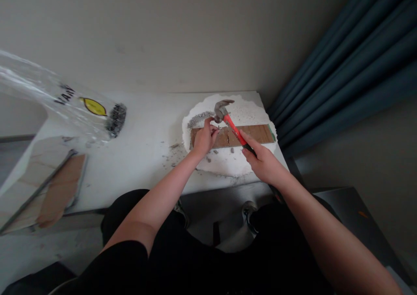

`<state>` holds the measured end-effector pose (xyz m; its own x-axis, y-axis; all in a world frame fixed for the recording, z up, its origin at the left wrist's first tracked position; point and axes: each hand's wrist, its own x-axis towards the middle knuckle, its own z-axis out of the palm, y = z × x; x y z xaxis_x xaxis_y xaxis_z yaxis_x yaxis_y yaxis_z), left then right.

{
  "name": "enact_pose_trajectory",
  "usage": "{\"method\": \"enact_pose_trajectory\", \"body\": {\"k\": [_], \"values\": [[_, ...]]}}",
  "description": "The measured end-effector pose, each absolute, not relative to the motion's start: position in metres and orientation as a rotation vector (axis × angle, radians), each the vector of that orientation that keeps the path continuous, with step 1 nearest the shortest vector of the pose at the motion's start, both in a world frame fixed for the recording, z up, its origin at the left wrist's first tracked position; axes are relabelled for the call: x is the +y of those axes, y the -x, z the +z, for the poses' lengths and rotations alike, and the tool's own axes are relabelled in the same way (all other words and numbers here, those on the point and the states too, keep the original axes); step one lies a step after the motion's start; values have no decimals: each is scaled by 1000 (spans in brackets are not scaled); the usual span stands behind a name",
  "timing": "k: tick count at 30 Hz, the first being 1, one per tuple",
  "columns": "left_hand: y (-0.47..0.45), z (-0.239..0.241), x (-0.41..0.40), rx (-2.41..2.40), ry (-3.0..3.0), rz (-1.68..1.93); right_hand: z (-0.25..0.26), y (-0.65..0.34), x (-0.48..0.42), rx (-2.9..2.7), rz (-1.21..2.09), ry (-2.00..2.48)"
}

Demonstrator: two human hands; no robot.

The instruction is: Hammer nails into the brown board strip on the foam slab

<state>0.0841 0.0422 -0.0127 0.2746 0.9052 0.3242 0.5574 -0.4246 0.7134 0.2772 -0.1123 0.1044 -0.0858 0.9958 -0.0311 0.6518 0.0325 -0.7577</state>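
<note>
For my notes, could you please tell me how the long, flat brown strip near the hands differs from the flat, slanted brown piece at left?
The long, flat brown strip lies crosswise on a white rounded base; the flat, slanted brown piece lies beside a grey bar. The left hand is over the strip; no hand is near the piece. Both are flat and brown.

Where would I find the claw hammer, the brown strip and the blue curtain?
Claw hammer (233, 127): head view, on its red handle.
Brown strip (257, 134): head view, bare surface right of the hammer.
Blue curtain (340, 64): head view, on its middle folds.
</note>
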Motion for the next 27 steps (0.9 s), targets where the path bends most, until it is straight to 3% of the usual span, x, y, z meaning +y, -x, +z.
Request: {"method": "enact_pose_trajectory", "body": {"k": [27], "values": [[-85,-10,41,1331,-2053,991,100,-281,-113,-1786,841,1696]]}}
